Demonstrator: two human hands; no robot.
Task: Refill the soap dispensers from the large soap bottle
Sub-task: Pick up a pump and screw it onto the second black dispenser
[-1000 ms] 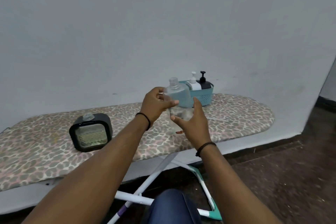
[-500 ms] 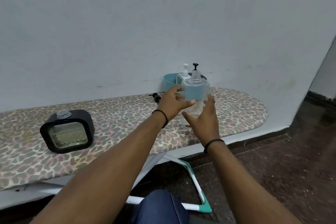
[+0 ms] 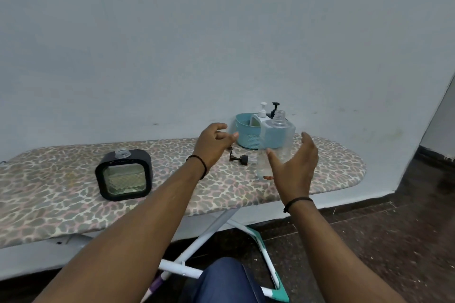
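Observation:
A clear, uncapped bottle (image 3: pixel 279 134) stands upright on the leopard-print ironing board (image 3: pixel 61 204), just in front of a teal basket (image 3: pixel 246 139). My right hand (image 3: pixel 295 170) is open beside and in front of the bottle, palm toward it, not gripping it. To the bottle's left, my left hand (image 3: pixel 213 144) hovers with fingers spread and holds nothing. A black square dispenser (image 3: pixel 123 174) with an open clear neck stands on the left of the board. A black pump cap (image 3: pixel 238 158) lies on the board between my hands.
The basket holds a white pump bottle (image 3: pixel 261 115) and a black pump bottle (image 3: pixel 275 108), against the pale wall. The board's rounded end is at the right, with dark floor (image 3: pixel 394 241) beyond. Its white and teal legs (image 3: pixel 258 241) and my knee are below.
Both hands have let go of the clear bottle, which stands on the board. My left hand has pulled back to the left and my right hand has opened. The camera has tilted.

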